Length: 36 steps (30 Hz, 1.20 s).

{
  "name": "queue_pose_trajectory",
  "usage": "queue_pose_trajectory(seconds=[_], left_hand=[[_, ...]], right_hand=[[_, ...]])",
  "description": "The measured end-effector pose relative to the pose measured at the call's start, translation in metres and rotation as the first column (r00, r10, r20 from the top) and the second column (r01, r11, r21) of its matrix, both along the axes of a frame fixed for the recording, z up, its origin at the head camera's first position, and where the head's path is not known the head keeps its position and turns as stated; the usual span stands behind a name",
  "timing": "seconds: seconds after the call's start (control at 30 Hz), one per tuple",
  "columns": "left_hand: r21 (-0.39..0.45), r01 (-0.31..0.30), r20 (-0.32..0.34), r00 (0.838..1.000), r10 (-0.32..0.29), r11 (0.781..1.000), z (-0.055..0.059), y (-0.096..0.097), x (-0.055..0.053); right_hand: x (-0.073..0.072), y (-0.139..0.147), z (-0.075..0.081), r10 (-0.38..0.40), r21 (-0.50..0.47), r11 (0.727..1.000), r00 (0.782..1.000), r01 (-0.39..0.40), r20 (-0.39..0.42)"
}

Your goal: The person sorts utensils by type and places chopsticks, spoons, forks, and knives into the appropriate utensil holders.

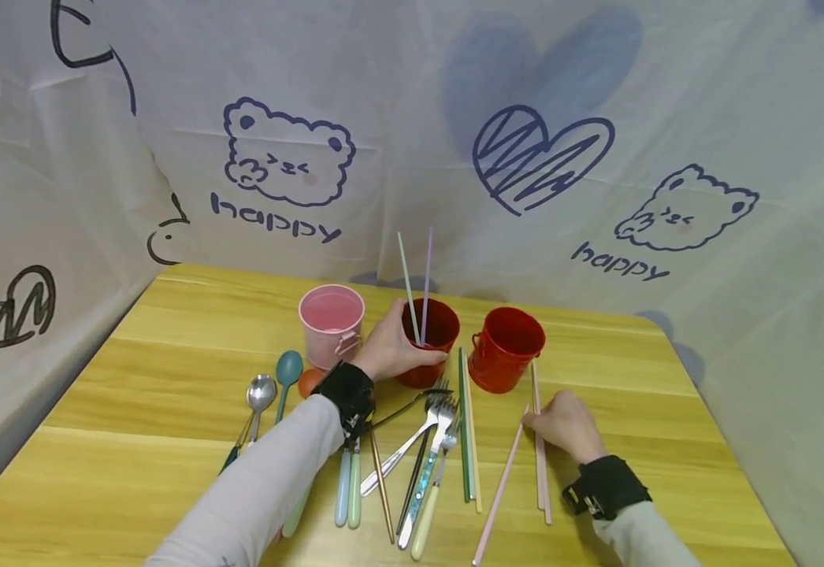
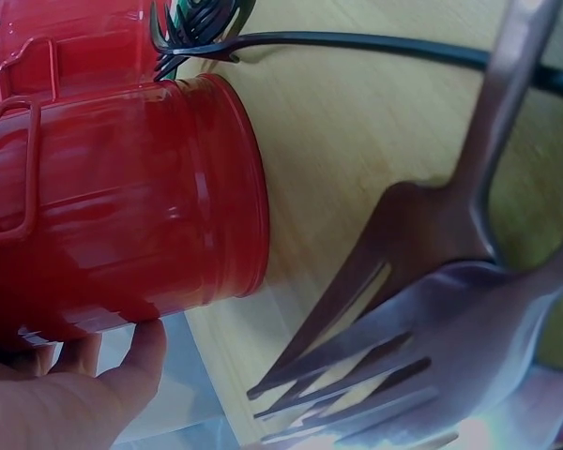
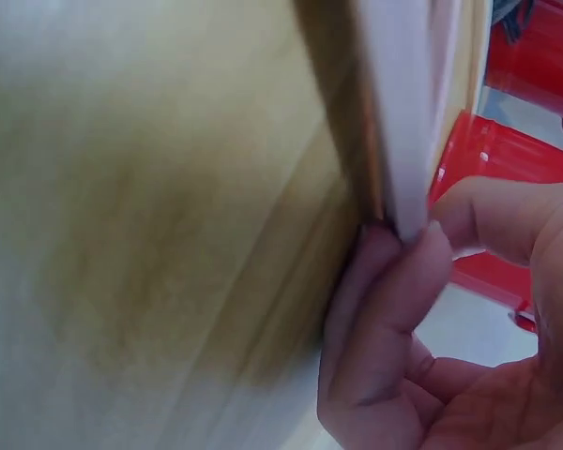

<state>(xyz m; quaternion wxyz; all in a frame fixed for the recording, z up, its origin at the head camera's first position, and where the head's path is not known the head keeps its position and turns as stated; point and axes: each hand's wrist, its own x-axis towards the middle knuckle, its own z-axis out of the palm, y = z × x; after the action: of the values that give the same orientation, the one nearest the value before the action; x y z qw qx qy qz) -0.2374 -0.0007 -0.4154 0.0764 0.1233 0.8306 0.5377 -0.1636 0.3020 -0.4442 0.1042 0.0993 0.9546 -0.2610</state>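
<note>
My left hand [image 1: 401, 346] holds the middle red bucket [image 1: 432, 378] by its side, fingers curled around the wall in the left wrist view. Two chopsticks, one pale green [image 1: 407, 276] and one purple [image 1: 428, 276], lean upright inside that bucket. At the right, my right hand [image 1: 569, 425] pinches the far end of a pink chopstick [image 1: 502, 480], which slants toward the front of the table. In the right wrist view thumb and fingertips meet on this pink chopstick [image 3: 399, 122]. More pink chopsticks [image 1: 541, 472] lie just beside the hand.
Another red bucket [image 1: 502, 370] stands to the right, a pink bucket [image 1: 318, 339] to the left. Between the arms lie several forks [image 1: 426, 465] and green and yellow chopsticks [image 1: 467, 441]. Spoons [image 1: 261, 394] lie by the left forearm. A white cloth [image 1: 412, 118] hangs behind the table.
</note>
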Motion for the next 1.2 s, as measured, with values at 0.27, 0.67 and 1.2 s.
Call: queue_pose_trajectory(seconds=[0.27, 0.67, 1.2], left_hand=[[-0.006, 0.001, 0.000, 1.000, -0.001, 1.000, 0.000, 0.000, 0.000], [0.000, 0.004, 0.005, 1.000, -0.004, 1.000, 0.002, -0.001, 0.001], [-0.010, -0.006, 0.007, 1.000, 0.006, 1.000, 0.003, -0.002, 0.002]], right_hand=[[0.005, 0.006, 0.003, 0.080, -0.147, 0.986, 0.997, -0.079, -0.002], [0.006, 0.015, 0.015, 0.012, -0.412, 0.911, 0.999, 0.009, 0.048], [0.006, 0.004, 0.068, -0.026, -0.499, 0.865, 0.987, -0.058, -0.159]])
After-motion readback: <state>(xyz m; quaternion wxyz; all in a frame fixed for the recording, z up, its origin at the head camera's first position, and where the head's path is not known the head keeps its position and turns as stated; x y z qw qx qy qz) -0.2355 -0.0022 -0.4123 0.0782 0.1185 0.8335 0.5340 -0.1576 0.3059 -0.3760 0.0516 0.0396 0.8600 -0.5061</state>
